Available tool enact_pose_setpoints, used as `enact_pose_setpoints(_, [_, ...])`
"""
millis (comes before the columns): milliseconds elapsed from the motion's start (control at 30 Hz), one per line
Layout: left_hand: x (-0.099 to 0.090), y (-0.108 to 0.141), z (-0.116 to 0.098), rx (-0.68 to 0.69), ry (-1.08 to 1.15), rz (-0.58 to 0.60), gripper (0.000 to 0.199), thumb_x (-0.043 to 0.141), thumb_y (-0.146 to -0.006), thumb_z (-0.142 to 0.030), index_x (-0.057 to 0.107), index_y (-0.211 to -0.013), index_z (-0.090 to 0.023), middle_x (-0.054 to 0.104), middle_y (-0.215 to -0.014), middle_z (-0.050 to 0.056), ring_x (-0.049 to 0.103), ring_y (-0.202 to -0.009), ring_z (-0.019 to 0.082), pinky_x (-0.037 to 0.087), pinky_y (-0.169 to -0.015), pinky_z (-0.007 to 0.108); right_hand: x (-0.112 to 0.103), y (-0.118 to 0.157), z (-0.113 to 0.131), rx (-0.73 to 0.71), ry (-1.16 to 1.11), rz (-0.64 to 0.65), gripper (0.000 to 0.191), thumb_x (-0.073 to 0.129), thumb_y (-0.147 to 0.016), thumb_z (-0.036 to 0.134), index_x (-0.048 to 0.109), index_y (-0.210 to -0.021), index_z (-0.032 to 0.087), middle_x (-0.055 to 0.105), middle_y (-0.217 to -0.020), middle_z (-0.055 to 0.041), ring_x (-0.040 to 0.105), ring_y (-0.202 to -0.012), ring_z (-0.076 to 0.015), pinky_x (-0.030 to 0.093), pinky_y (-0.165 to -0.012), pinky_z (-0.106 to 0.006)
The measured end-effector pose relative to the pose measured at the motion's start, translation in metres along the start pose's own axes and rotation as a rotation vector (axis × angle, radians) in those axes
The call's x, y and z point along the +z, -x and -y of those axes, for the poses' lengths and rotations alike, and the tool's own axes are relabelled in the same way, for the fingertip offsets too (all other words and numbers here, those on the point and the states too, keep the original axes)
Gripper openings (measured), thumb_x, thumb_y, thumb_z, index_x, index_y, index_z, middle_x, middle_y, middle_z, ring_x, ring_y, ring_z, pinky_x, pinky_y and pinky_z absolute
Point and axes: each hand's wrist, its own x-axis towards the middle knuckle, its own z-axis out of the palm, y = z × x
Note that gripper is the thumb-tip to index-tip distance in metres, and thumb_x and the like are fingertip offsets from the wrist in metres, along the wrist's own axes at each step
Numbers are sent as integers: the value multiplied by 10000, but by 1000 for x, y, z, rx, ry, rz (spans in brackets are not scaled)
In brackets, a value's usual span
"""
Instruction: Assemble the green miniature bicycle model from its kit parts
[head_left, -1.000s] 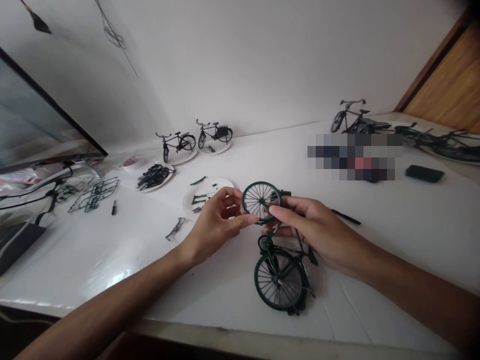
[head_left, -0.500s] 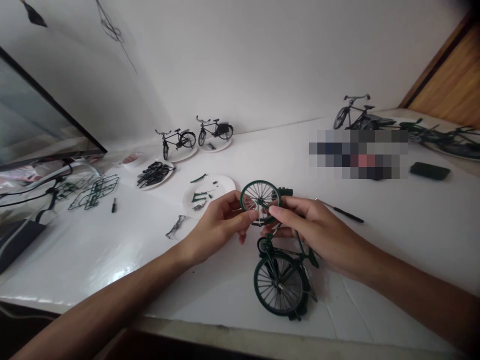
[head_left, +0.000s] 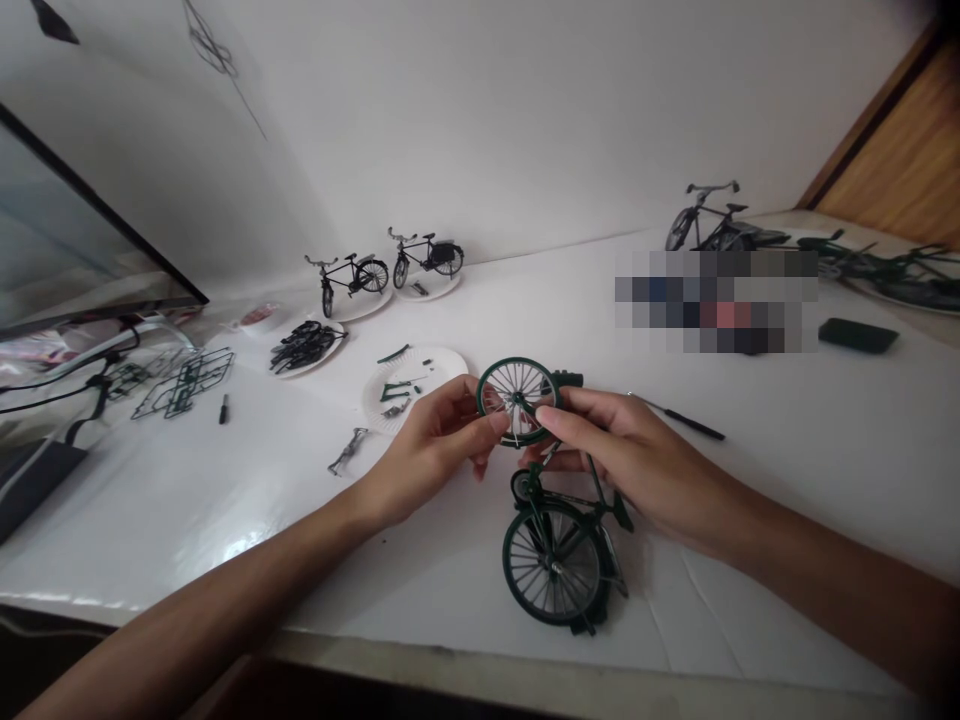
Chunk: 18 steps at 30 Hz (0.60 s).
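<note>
Between my hands is a dark green model bicycle (head_left: 555,565), held above the white table with its rear wheel toward me. My left hand (head_left: 450,430) pinches the rim and spokes of the far wheel (head_left: 517,400), thumb on top. My right hand (head_left: 615,430) grips the bicycle around its fork and frame, its thumb by that wheel's hub. The right fingers are partly hidden behind the frame. Beside my left wrist lies a grey handlebar-like part (head_left: 347,452). A paper plate (head_left: 450,362) beyond it carries small green parts.
A thin black-handled screwdriver (head_left: 694,425) lies right of my right hand. Finished black model bicycles (head_left: 349,280) stand on plates at the back. Green part frames (head_left: 184,380) and a short screwdriver (head_left: 223,408) lie left. A dark green block (head_left: 857,335) is at right; a blurred patch hides things nearby.
The view has shifted slightly, so everything sits a little further up and left. Both hands keep the same hold on the bicycle and its wheel.
</note>
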Motion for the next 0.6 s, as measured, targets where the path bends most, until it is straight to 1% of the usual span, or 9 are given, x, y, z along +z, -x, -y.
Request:
enact_pose_setpoints(300, [-1,1,3,44,-2,2,149,617,-941,-281,572,-969,-142,545,-764,-9,529,-616,67,490,-562,204,-1,1,1,-18,-8,13,306,603,-922,437,713,-1120,231,718,-1111,-46,705,-928,-164,579,-818,-279])
enact_pose_setpoints(600, [1,0,2,12,-39,-22,180,635,-927,-307,562,-959,-146,558,-786,-3,526,-631,76,483,-555,208,1,1,2,-31,32,23,283,596,-936,396,704,-1134,225,711,-1138,-37,703,-925,-154,570,-877,-303])
